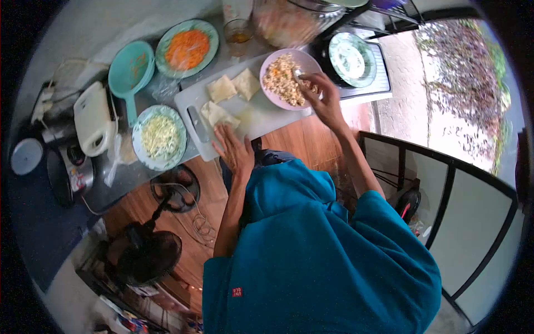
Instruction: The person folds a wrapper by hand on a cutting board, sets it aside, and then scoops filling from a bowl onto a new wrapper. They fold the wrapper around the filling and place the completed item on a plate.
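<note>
My right hand (324,100) is closed on a spoon (298,73) whose bowl end dips into the chopped filling in a pink bowl (267,99). The bowl rests on the right part of a white cutting board (258,123). Near the board's front left edge, my left hand (235,148) lies with its fingers spread, fingertips beside or on a folded pale wrapper (218,114); contact is hard to tell. Two more folded wrappers, one (221,88) at left and one (245,83) at right, lie behind it.
Left of the board are a plate of shredded pale vegetable (159,137), a plate of grated carrot (188,49) and a green strainer (131,69). A glass (239,38) stands behind the board. A green-rimmed plate (352,59) sits at right; a fan (146,254) is below left.
</note>
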A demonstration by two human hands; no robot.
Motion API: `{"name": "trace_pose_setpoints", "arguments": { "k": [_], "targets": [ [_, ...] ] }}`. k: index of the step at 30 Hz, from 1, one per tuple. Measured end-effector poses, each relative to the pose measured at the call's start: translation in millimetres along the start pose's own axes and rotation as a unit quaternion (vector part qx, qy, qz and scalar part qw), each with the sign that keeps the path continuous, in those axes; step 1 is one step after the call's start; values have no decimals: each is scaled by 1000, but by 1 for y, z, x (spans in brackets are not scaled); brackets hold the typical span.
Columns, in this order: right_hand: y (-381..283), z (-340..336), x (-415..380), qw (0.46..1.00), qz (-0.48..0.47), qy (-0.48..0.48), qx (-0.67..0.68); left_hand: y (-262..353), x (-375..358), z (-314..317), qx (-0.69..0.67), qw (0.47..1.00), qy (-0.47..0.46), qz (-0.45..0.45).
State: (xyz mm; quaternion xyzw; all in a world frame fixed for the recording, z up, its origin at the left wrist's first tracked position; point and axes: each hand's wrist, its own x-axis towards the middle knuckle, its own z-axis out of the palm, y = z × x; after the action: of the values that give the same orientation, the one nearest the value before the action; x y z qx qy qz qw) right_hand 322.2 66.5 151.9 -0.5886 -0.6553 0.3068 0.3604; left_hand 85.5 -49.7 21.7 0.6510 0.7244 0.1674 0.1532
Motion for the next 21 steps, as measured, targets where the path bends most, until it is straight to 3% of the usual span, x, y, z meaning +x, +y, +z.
{"name": "trace_pose_setpoints", "arguments": {
  "k": [3,4,5,7,9,11,21],
  "targets": [
    [53,-41,2,991,57,124,-6,-1,2,-4,0,1000,6,3],
    [74,-55,4,983,56,159,-66,-1,4,-3,0,1000,2,4],
    [98,-71,4,978,33,159,-135,-3,4,-2,2,1000,-4,4],
    [123,-86,2,921,117,132,-347,-3,5,-1,6,1000,-6,7],
    [147,-94,5,915,138,97,-365,-3,5,-3,45,999,-15,2],
    [155,-95,6,877,137,41,-458,-3,4,-4,58,998,-22,7],
    [172,-68,22,846,225,-1,-483,2,-3,-4,58,998,-26,20]
  ]
}}
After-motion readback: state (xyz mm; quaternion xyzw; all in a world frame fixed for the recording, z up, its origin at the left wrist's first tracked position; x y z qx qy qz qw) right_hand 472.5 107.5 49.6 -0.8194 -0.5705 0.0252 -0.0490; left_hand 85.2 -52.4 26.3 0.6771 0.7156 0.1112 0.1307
